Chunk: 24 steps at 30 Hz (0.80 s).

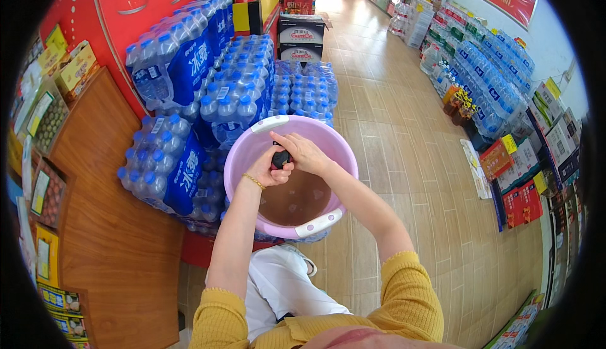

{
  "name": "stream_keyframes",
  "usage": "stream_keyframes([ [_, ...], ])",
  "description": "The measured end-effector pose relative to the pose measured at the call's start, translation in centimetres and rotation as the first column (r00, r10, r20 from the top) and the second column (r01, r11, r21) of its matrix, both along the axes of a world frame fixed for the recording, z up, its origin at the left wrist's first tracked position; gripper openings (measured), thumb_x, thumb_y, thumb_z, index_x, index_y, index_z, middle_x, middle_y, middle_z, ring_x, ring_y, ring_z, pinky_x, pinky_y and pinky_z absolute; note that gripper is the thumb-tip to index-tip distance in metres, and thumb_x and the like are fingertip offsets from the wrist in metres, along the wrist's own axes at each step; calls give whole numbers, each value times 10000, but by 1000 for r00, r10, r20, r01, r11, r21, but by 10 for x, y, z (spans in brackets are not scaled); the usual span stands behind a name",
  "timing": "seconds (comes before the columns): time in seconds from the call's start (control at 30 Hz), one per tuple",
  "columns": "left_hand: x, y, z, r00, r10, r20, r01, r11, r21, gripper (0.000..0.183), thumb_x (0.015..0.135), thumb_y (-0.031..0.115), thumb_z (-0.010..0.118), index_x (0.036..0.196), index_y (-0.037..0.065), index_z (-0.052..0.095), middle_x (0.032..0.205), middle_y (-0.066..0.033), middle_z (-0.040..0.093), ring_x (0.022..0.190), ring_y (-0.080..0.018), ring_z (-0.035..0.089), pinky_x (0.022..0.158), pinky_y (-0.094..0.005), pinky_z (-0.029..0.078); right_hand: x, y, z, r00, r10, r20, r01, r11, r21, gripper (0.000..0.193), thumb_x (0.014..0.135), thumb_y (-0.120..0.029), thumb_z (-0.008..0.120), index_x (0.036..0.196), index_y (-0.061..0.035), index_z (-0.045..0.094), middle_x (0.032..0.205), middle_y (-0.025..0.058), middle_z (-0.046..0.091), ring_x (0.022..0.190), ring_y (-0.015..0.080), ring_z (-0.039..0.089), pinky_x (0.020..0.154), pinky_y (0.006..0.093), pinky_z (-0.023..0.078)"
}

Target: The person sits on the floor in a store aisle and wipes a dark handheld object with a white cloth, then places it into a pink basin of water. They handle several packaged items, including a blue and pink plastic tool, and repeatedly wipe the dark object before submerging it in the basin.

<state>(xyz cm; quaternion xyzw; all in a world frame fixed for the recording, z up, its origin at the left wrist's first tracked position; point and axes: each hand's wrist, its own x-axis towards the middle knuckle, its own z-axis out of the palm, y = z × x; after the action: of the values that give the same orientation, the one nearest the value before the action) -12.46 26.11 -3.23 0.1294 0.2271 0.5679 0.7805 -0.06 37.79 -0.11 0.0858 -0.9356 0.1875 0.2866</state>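
Both my hands are together over a pink basin (pixel 346 166) that holds brownish water (pixel 293 202). My left hand (pixel 260 171), with a thin gold-coloured bracelet at its wrist, is wrapped round a small rounded black object (pixel 281 159). Its kind does not show clearly. From the right, my right hand (pixel 305 154) reaches across, its thumb and fingers pressed at the top of that object. The ends of some fingers are hidden. White grips mark two sides of the basin's rim.
Shrink-wrapped packs of bottled water (pixel 165 159) are stacked left of and behind the basin. A wooden counter (pixel 120 222) curves along the left. Tiled floor (pixel 404 178) stretches to the right, toward more bottle packs (pixel 489 80) and red boxes (pixel 522 204) by the wall.
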Motion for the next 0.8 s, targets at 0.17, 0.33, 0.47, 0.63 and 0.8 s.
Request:
stream_keyframes([
  [0.17, 4, 3, 2, 995, 62, -83, -67, 996, -61, 262, 882, 349, 454, 835, 92, 473, 650, -54, 486, 375, -75, 306, 370, -195, 255, -3, 6, -2, 1000, -17, -22, 20, 994, 108, 731, 621, -126, 713, 1288, -161, 414, 860, 107, 516, 799, 306, 538, 703, 408, 444],
  [0.33, 3, 0, 0, 989, 32, -142, -31, 999, 6, 280, 865, 346, 519, 849, 70, 475, 655, -39, 465, 400, -67, 312, 380, -186, 246, -1, 1, 4, 995, -79, 57, 75, 995, 70, 701, 595, -102, 708, 1245, -179, 457, 843, 101, 515, 786, 303, 547, 678, 400, 449],
  [0.47, 6, 1, 3, 981, -14, -194, 13, 1000, -3, 299, 869, 337, 537, 856, 44, 476, 653, -23, 457, 405, -57, 310, 385, -184, 237, 0, 9, -3, 994, -82, 69, 75, 992, 106, 600, 593, -79, 690, 1155, -152, 493, 834, 96, 520, 786, 304, 557, 677, 405, 456],
  [0.63, 7, 0, 4, 948, -19, -319, 9, 999, -33, 275, 877, 303, 532, 812, 42, 473, 603, -6, 439, 395, -53, 301, 384, -183, 229, -5, 12, -14, 998, -45, 37, 40, 992, 121, 474, 606, -86, 682, 1045, -108, 505, 854, 110, 524, 831, 301, 563, 689, 404, 470],
  [0.8, 3, 0, 4, 913, -91, -398, 99, 995, -1, 254, 864, 244, 512, 695, 62, 459, 556, 5, 400, 394, -56, 272, 379, -194, 208, -6, 8, -11, 985, 106, -133, -90, 988, 122, 457, 623, -80, 661, 1052, -108, 507, 875, 97, 522, 866, 292, 557, 699, 393, 485],
])
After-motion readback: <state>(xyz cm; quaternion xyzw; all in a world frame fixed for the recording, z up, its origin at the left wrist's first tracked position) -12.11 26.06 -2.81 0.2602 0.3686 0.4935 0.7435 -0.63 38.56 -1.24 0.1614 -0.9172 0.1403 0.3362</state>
